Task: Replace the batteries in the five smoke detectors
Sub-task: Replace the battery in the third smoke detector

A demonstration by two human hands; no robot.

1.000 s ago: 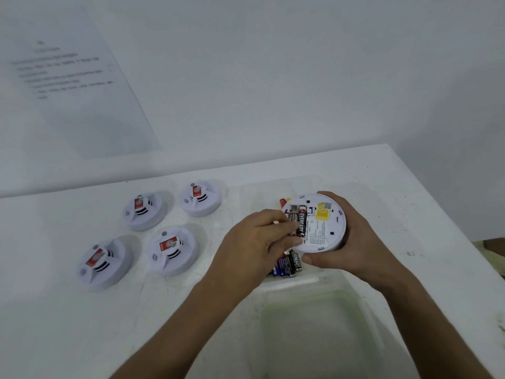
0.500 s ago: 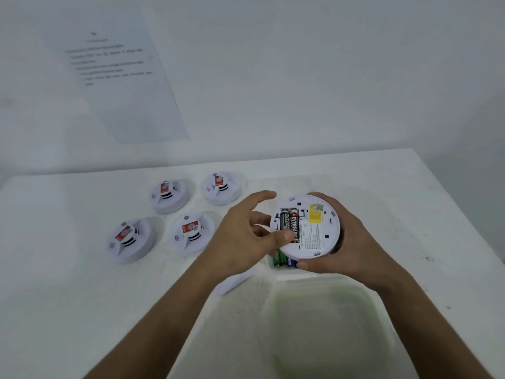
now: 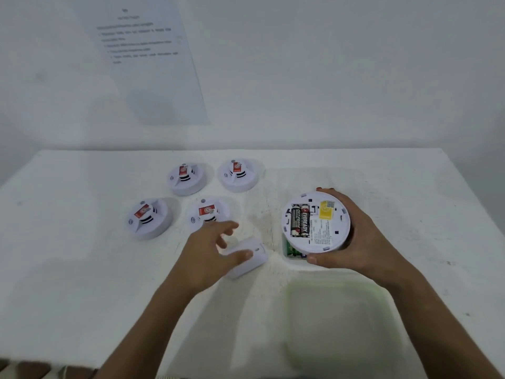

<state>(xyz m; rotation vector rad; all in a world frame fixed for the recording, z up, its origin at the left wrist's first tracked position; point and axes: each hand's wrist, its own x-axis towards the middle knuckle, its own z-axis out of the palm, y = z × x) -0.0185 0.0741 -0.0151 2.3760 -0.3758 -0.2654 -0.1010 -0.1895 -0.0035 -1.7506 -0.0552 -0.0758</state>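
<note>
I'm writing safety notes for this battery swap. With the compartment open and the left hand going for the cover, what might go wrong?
1. The two batteries sit uncovered in the detector, held up by the right hand alone; a tilt might spill them.
2. The left hand touches the cover with spread fingers, no firm grip yet, so it may slide away.

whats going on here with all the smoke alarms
A person is swapping batteries in smoke detectors at a white table. The right hand holds one smoke detector upside down, with two Eveready batteries seated in its open compartment. The left hand reaches, fingers spread, over the loose white battery cover lying on the table. Four more detectors sit face up to the left. A clear container with more batteries lies under the held one.
</note>
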